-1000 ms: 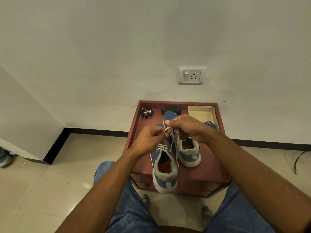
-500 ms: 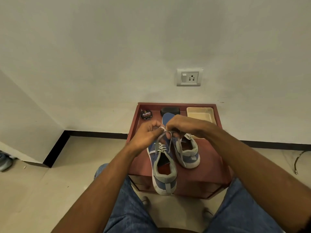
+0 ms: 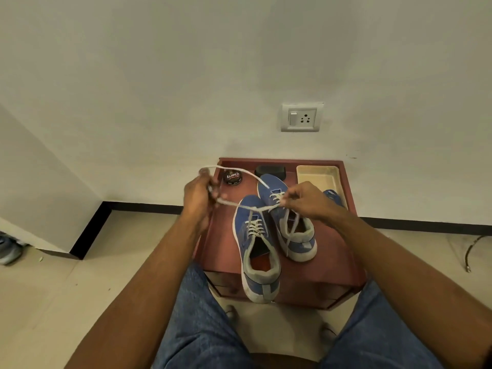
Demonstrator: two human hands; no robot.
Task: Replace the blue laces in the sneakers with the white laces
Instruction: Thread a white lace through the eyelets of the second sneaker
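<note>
Two blue sneakers stand on a small red-brown table. The left sneaker carries a white lace in its eyelets and its heel hangs over the front edge. The right sneaker sits slightly further back. A white lace stretches from the right sneaker's eyelets out to the left. My left hand grips that lace near the table's left edge. My right hand pinches the lace over the right sneaker's eyelets. A blue lace lies at the cream tray's front edge.
A cream tray sits at the table's back right. A round polish tin and a black brush lie at the back. A wall socket is above. My knees in jeans flank the table's front. Another shoe lies far left.
My hands were close together over the sneakers. My left hand has pulled out to the left, drawing the white lace taut from the right sneaker, while my right hand stays at its eyelets.
</note>
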